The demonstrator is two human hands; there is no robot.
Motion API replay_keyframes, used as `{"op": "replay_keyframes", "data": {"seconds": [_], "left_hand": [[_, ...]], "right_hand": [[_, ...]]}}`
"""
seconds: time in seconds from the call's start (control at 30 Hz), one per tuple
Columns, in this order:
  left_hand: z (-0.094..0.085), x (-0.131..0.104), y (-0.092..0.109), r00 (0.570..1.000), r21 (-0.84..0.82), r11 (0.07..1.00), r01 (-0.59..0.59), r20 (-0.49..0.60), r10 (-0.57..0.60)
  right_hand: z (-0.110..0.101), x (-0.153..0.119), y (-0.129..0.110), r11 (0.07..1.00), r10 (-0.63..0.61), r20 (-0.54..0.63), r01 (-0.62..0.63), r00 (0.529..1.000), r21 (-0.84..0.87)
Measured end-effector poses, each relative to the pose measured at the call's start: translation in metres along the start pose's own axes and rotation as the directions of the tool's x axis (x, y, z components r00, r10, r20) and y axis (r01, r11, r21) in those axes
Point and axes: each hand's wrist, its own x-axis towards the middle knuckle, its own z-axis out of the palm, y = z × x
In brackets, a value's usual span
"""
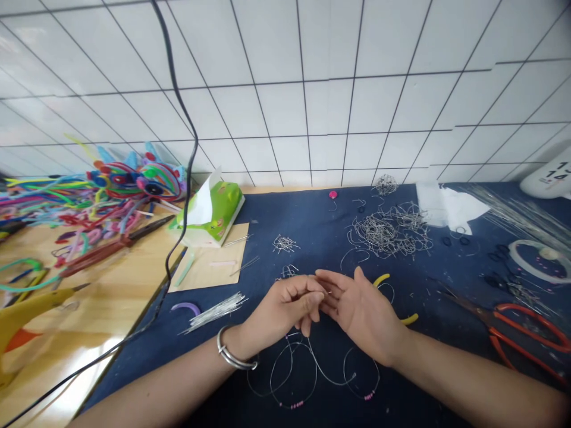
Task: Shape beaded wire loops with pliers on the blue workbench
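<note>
Just left of the middle, my left hand (289, 303), with a silver bangle (232, 352) on its wrist, pinches the end of a thin wire between thumb and fingers. Beside it, my right hand (363, 312) has its palm turned up and its fingers spread, the fingertips close to the left hand. Below the hands, thin wire loops (272, 380) with pink beads (297, 405) lie on the dark blue cloth (276, 217). Another loop carries pink beads (369, 395) at its lower right. Yellow-handled pliers (409, 320) are partly hidden behind the right hand.
Red-handled scissors (504, 318) lie at the right. Behind are a tangled wire pile (388, 230) and a small one (284, 244). A green tissue pack (223, 211), straight wires (216, 310), a black cable (191, 154), a yellow glue gun (31, 309) and colourful pipe cleaners (57, 199) are at the left.
</note>
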Motion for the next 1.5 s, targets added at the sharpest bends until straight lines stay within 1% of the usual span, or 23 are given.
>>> {"op": "replay_keyframes", "data": {"seconds": [0.07,0.17,0.23,0.33,0.57,0.8,0.97,1.07,1.27,1.5], "left_hand": [[0.001,-0.002,0.001,1.0,0.186,0.982,-0.02,-0.012,0.023],[0.004,-0.004,0.003,0.995,0.44,0.894,-0.081,-0.017,0.099],[0.007,-0.005,0.003,0.987,0.557,0.82,-0.131,-0.001,0.158],[0.01,-0.006,0.001,0.977,0.658,0.731,-0.182,0.034,0.213],[0.011,-0.004,-0.005,0.969,0.721,0.66,-0.212,0.069,0.237],[0.012,-0.004,-0.006,0.971,0.756,0.619,-0.214,0.094,0.22],[0.013,-0.004,-0.006,0.963,0.775,0.585,-0.239,0.112,0.245],[0.013,-0.005,-0.006,0.961,0.781,0.574,-0.245,0.117,0.25],[0.013,-0.004,-0.005,0.972,0.798,0.565,-0.21,0.11,0.205],[0.013,-0.005,-0.006,0.97,0.801,0.557,-0.22,0.117,0.215]], "right_hand": [[0.0,0.001,0.0,1.0,-0.019,-0.016,0.02,1.0,0.008],[0.0,0.001,-0.001,1.0,-0.027,-0.037,0.028,0.999,0.014],[0.0,0.001,-0.001,1.0,-0.025,-0.042,0.026,0.999,0.009],[-0.001,0.001,-0.001,1.0,-0.029,-0.027,0.029,0.999,-0.004],[-0.002,0.0,0.002,0.995,-0.037,0.0,0.037,0.999,-0.089],[-0.001,-0.001,0.002,0.995,-0.035,0.001,0.035,0.999,-0.097],[-0.001,-0.001,0.001,0.992,-0.029,-0.005,0.029,1.0,-0.121],[-0.001,0.0,0.001,0.991,-0.028,-0.007,0.027,1.0,-0.131],[-0.003,0.0,0.003,0.992,-0.039,-0.002,0.038,0.999,-0.12],[-0.002,0.0,0.002,0.994,-0.034,0.0,0.034,0.999,-0.107]]}}
